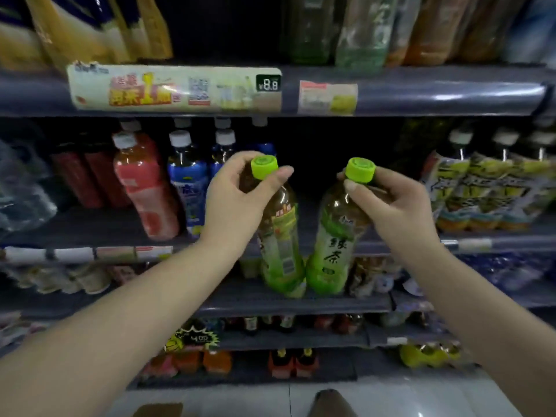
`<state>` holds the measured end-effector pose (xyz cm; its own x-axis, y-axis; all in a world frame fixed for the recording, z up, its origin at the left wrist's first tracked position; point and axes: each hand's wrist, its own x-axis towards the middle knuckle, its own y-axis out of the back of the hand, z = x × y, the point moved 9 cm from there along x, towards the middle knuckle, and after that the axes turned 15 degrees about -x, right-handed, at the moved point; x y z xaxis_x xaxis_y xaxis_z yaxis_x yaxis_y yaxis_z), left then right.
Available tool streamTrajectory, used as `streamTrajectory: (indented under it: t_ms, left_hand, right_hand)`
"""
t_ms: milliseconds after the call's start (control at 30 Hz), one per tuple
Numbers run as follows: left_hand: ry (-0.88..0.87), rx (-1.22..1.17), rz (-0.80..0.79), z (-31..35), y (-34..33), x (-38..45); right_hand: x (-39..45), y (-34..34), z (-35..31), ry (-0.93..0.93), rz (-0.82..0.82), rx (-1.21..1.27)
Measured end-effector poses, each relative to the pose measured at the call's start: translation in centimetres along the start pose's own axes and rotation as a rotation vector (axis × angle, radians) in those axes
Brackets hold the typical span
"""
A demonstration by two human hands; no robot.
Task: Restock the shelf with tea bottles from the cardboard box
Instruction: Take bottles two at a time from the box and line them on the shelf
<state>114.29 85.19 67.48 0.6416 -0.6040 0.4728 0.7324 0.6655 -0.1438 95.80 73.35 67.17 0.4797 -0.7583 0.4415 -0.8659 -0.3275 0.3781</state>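
I hold two green tea bottles with lime-green caps in front of the shelving. My left hand (pixel 237 200) grips the neck of the left tea bottle (pixel 281 245), which hangs with its barcode side toward me. My right hand (pixel 391 203) grips the neck of the right tea bottle (pixel 331 248), label characters facing me. The bottoms of both bottles nearly touch, in front of the middle shelf's (pixel 301 233) dark gap. A brown corner of the cardboard box (pixel 159 409) shows at the bottom edge.
On the middle shelf stand a pink-labelled bottle (pixel 147 188) and blue-labelled bottles (pixel 188 182) to the left, with yellow-green pouched bottles (pixel 481 191) to the right. The upper shelf edge (pixel 421 91) carries price tags. Lower shelves hold small bottles and packets.
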Motion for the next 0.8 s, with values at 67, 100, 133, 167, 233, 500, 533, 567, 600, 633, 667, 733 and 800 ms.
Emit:
streamTrajectory:
  t_ms: [67, 100, 133, 167, 233, 500, 533, 567, 600, 633, 667, 733, 800]
  left_hand:
    - [0.006, 0.002, 0.026, -1.3, -1.5, 0.4]
    - [0.003, 0.012, 0.037, -1.8, -2.3, 0.8]
    - [-0.001, 0.016, 0.052, -2.1, -2.9, 1.4]
    - [-0.004, 0.005, 0.069, -2.5, -3.5, 1.9]
    - [-0.009, -0.019, 0.118, -3.3, -4.2, 3.1]
    - [-0.061, 0.031, 0.241, -4.2, -7.1, 7.4]
    - [-0.08, 0.071, 0.24, -4.2, -7.5, 7.8]
    - [-0.091, 0.103, 0.242, -4.4, -7.8, 8.1]
    - [-0.1, 0.121, 0.245, -4.8, -7.9, 8.4]
    - [-0.105, 0.134, 0.251, -5.5, -7.9, 8.8]
    - [-0.107, 0.16, 0.261, -6.1, -7.9, 9.2]
    - [-0.106, 0.221, 0.284, -7.4, -7.9, 10.0]
    - [-0.08, 0.224, 0.303, -8.3, -7.8, 10.7]
  right_hand:
    - [0.9, 0.7, 1.7, -0.023, 0.021, -0.011]
    - [1.6, 1.1, 2.4, -0.019, 0.036, -0.014]
    - [2.4, 1.5, 2.9, -0.003, 0.05, -0.021]
    - [3.2, 1.8, 3.3, 0.013, 0.058, -0.027]
    - [4.7, 2.1, 4.2, 0.034, 0.061, -0.02]
    - [10.5, 2.1, 6.0, 0.116, 0.121, -0.068]
    - [11.3, 2.1, 6.4, 0.117, 0.127, -0.08]
    - [11.8, 1.9, 6.8, 0.113, 0.124, -0.089]
    - [12.5, 1.6, 7.3, 0.101, 0.118, -0.091]
    - [13.1, 1.3, 7.9, 0.082, 0.108, -0.075]
    - [13.6, 0.9, 8.4, 0.056, 0.094, -0.052]
    - [14.5, 0.1, 9.2, 0.038, 0.069, -0.052]
    - [15.2, -0.6, 9.8, 0.033, 0.042, -0.091]
